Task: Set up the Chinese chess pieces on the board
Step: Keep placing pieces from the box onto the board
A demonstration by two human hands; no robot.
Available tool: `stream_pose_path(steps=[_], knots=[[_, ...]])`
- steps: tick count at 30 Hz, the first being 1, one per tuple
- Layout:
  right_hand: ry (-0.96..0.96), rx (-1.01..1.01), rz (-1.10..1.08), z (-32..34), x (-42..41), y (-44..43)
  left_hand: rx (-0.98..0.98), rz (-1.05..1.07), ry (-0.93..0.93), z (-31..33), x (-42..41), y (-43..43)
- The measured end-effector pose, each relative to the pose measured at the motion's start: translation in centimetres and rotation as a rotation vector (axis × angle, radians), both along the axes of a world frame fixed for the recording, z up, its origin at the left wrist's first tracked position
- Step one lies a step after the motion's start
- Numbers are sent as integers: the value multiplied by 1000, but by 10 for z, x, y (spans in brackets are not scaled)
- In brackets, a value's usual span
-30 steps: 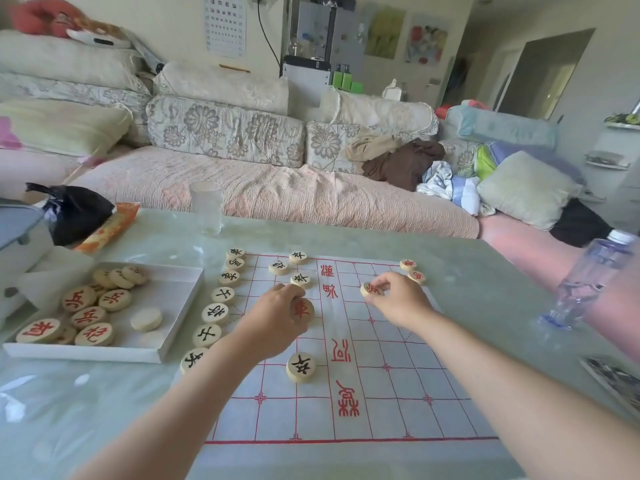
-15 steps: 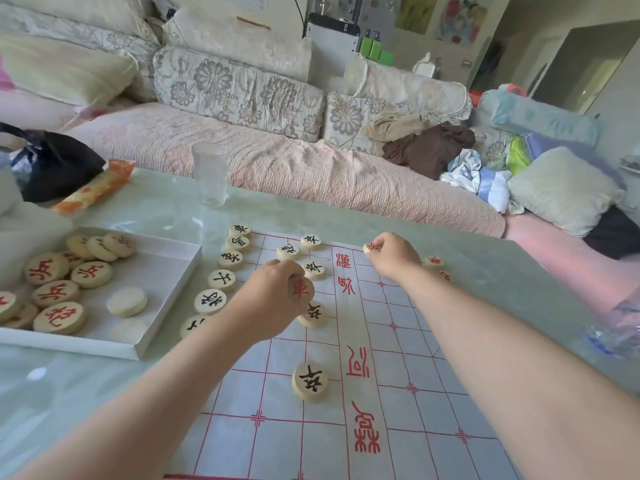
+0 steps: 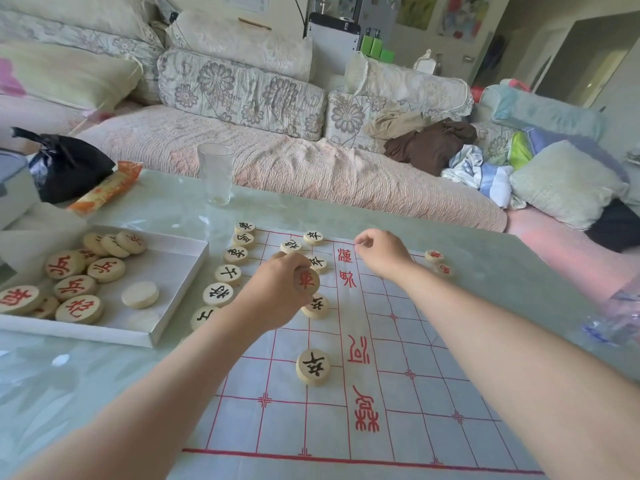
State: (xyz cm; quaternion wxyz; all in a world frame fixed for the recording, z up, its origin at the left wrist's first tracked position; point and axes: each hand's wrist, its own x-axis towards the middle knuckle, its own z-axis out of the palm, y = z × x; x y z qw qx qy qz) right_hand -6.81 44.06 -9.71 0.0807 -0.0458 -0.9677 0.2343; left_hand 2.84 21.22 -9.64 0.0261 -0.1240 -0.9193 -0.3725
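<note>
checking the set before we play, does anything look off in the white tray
A round pale wooden disc in the shallow white tray lies blank side up; a fainter second blank disc sits just nearer. The red-lettered pieces beside them show their characters. Nothing looks spilled or damaged.

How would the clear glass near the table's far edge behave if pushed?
The glass is taller than wide, so a high push likely tips it. The table looks glossy, so a low push probably slides it. Clear walls suggest it could break.
</note>
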Motion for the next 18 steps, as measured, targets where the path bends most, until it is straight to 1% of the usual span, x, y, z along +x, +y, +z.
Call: stream_pose_path(steps=[3, 6, 7, 9, 13, 15, 18], knots=[[-42, -251, 100, 7, 33, -20, 60, -31, -4, 2, 10, 6], [-192, -569, 163, 17, 75, -33, 109, -54, -3, 2, 21, 13], [-242, -641, 186, 21, 87, -34, 119, -54, -2, 3, 25, 15], [-297, -694, 230, 28, 107, -33, 137, -54, -7, 5, 33, 19], [-289, -670, 300, 38, 140, -28, 183, -88, -35, 15, 50, 27], [-270, -721, 305, 39, 153, -21, 274, -86, -78, 22, 57, 33], [-228, -814, 271, 44, 167, -6, 487, -94, -249, 31, 67, 41]])
